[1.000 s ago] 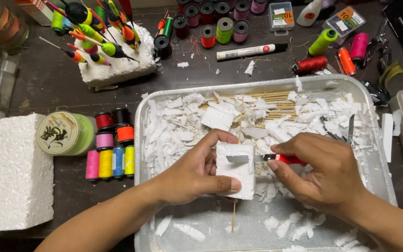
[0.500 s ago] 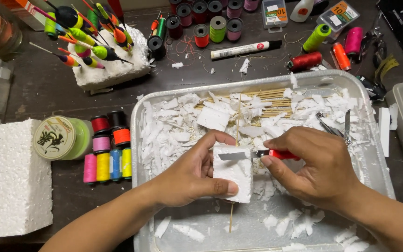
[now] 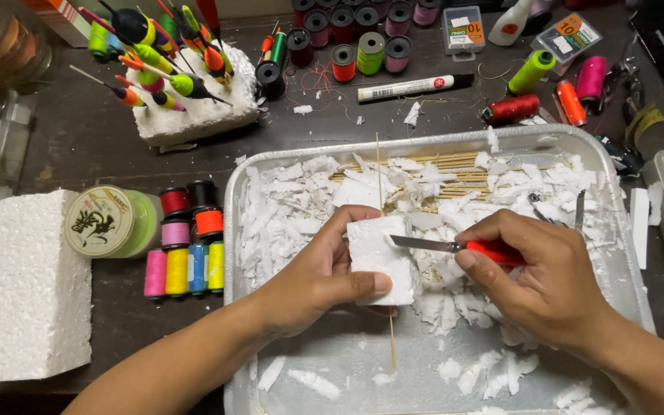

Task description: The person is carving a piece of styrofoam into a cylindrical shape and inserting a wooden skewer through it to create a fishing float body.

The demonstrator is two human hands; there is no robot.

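Head view, left hand [image 3: 313, 280] gripping foam block [image 3: 382, 257], knife [image 3: 455, 247] at its edge

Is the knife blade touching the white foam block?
Yes, the right hand holds the red-handled knife with its blade pressed into the foam block held by the left hand.

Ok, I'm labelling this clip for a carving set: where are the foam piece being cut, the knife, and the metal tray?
foam piece [image 3: 378, 257]: head view, on its white front face.
knife [image 3: 493, 250]: head view, on the red handle.
metal tray [image 3: 347, 361]: head view, on the bare tray floor near the front.
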